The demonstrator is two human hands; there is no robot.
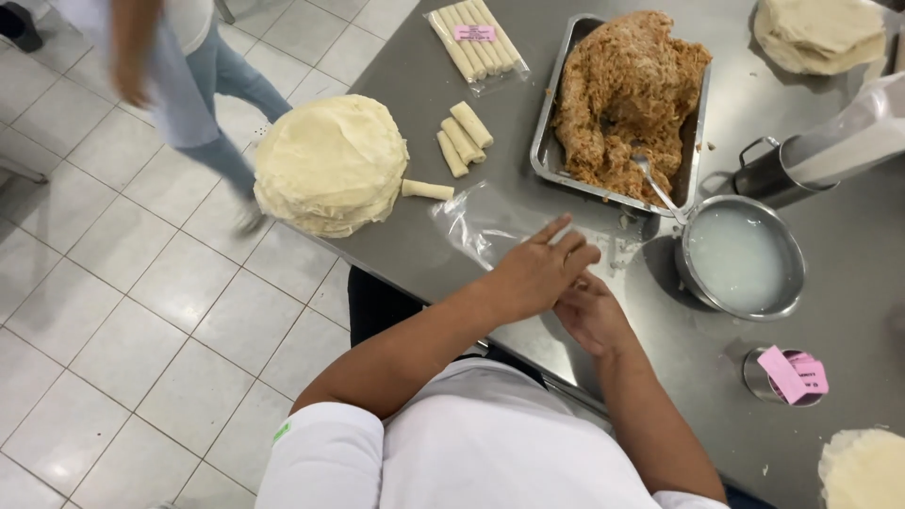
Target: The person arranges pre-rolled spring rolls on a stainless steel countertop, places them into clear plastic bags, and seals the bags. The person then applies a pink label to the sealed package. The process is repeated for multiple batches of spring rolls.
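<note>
Nearest the wearer, the right hand [592, 316] lies on the steel table [848, 245], largely covered by the left hand [539, 271], so its grip cannot be told. The left hand lies flat, fingers stretched and slightly spread, fingertips on a clear plastic bag [490, 224] just beyond. To the right a small metal cup [765, 379] holds pink paper labels [794, 373]. Farther out are a metal bowl of cloudy white liquid [743, 259] and a tall stack of pale round wrappers [330, 162], with four loose rolls [458, 141] beside it. Beyond, a metal tray of shredded brownish filling [627, 94] holds a spoon [655, 184]. Farthest is a sealed clear packet of rolls [476, 42] bearing a pink rectangular label [474, 33].
</note>
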